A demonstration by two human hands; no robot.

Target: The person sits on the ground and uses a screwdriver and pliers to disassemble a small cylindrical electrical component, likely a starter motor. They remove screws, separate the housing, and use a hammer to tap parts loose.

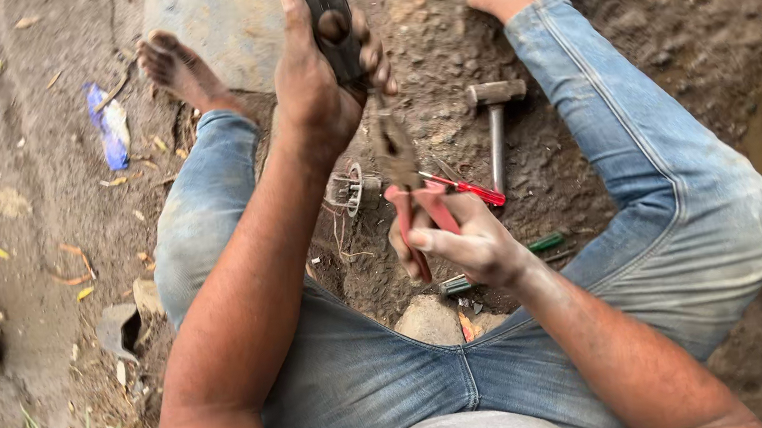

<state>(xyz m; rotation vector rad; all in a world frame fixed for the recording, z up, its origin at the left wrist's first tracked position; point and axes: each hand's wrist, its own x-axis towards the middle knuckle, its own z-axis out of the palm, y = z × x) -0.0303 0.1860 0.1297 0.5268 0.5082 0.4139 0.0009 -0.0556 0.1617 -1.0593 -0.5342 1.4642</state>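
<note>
Item: left hand (318, 78), fingers curled tight around a flat dark rectangular metal part (331, 24), held upright above the bare dirt ground (547, 157) between the person's spread legs in faded blue jeans (667, 210). Item: right hand (466, 243), fingers closed on the handles of rusty pliers with red grips (418, 200), whose nose points up to the lower edge of the dark part; whether the jaws actually bite it cannot be told. Lying on the dirt near the right knee: a steel-headed hammer with a grey shaft (496, 129); just beside the pliers, a red-handled screwdriver (469, 190); nearer the body, a green-handled tool (542, 244), partly hidden. A small round metal fitting with loose wires (349, 189) lies under the left wrist. A grey stone slab (225, 21) sits at the far edge, beside a bare foot (178, 70). Risk, as judged: the pliers could slip off the part under force and strike the left fingers, since the grip is one-handed and unsupported in the air.
</note>
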